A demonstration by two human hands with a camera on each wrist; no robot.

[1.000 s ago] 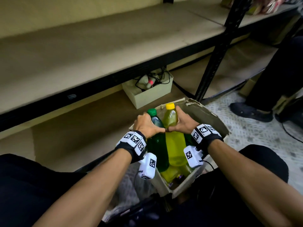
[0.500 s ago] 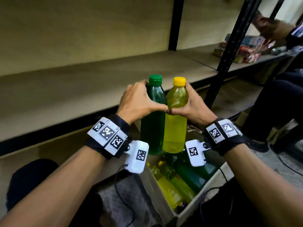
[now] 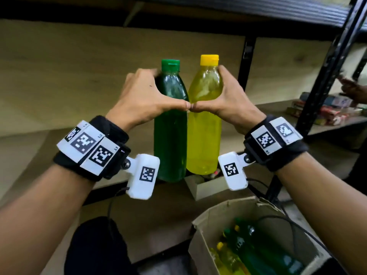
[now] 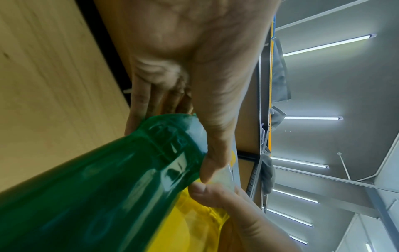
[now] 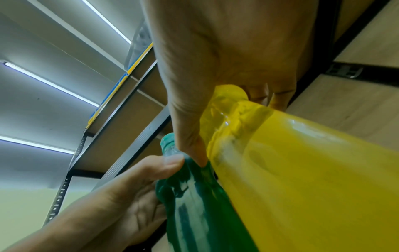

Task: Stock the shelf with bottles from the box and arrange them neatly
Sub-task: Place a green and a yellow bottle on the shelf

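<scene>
My left hand grips the shoulder of a green bottle with a green cap. My right hand grips a yellow bottle with a yellow cap. Both bottles are upright, side by side and touching, held in the air in front of the wooden shelf. My two thumb tips meet between them. In the left wrist view the green bottle fills the lower half under my left hand. The right wrist view has the yellow bottle under my right hand. The cardboard box at lower right holds several more green and yellow bottles.
A black upright post stands on the right, with packaged goods on the shelf beyond it and another person's hand there. A small open box with cables sits on the lower shelf. A higher shelf board runs overhead.
Both hands have lifted the two bottles out of the box and up to the level of the middle shelf. The box now lies below right.
</scene>
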